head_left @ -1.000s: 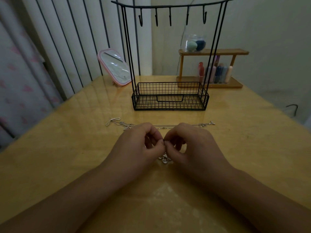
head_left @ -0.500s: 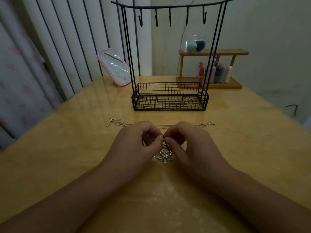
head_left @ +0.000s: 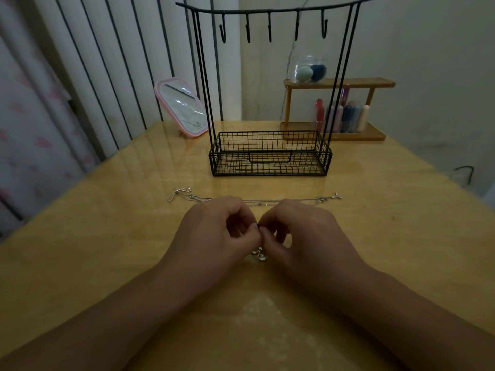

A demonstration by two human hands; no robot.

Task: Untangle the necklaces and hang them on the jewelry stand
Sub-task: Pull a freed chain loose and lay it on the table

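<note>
From the head view, both hands meet at the middle of the table (head_left: 107,250), knuckles up, fingertips touching. The left hand (head_left: 214,236) has its fingers curled and pinches the chain; the right hand (head_left: 308,236) curls in the same way and pinches it from the other side. Just under the pinch a small silver pendant (head_left: 259,255) lies on the wood. The necklaces (head_left: 294,200) stretch in a thin line just beyond the hands, one looped end toward the left edge, a clasp end toward the right. Farther back stands the black wire stand (head_left: 270,153), its five hooks bare. A pink mirror (head_left: 182,107) leans near the far left corner, and a wooden shelf (head_left: 338,83) sits at the far edge.
</note>
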